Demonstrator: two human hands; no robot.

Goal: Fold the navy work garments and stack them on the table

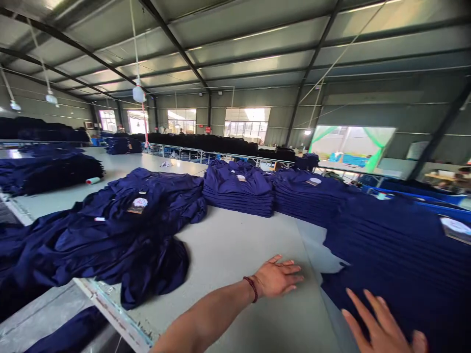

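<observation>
Hands, two, both bare and spread wide, holding nothing, as I read them from my station. Left hand [275, 278]: reaches out low over the bare middle of the table near its front edge, fingers together and pointing at the big stack; I cannot tell whether it touches the surface. Right hand [382, 328]: fingers fanned at the near corner of that stack, over the cloth.

1. Grey worktable [235, 245]: long and pale, and it carries everything listed below.
2. Big stack of folded navy garments [405, 255]: at the table's right edge and the nearest thing to both hands. It bears a paper tag [456, 228] on top, toward the far right.
3. Loose heap of navy garments [121, 235]: unfolded, at the left edge, spilling over the front-left corner, well apart from the hands.
4. Two lower folded navy stacks [239, 189] and [309, 193]: side by side toward the far edge, touching each other.
5. Hang tag [138, 205]: lies on top of the loose heap.
6. Small pale roll [92, 180]: lies on its side beyond the heap on the far left.
7. Dark red bead bracelet [252, 288]: sits on the left wrist.
</observation>
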